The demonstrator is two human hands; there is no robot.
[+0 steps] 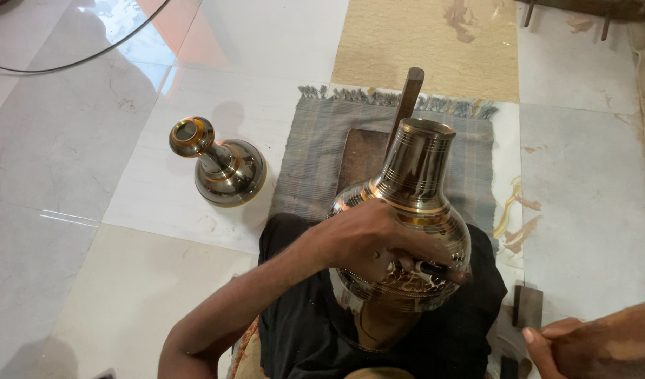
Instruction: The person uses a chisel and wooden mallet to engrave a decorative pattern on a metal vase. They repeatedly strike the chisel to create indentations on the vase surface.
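Large engraved brass vase (406, 210) upright on a dark cloth (301, 330) over the lap, neck pointing up and away, long axis near vertical. Left hand (368, 242) laid across its belly, fingers curled narrow around a thin dark engraving tool (442, 270) pressed to the metal. Right hand (589, 347) low at the lower right, well apart from the vase, loosely closed; contents impossible to tell. Smaller brass vase (220, 165) off left on the tiled floor (90, 175); wooden board (361, 158) on a grey mat (315, 154) behind.

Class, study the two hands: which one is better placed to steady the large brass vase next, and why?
Probably the left hand: it already lies across the large brass vase. The right hand is off to the side, away from it.
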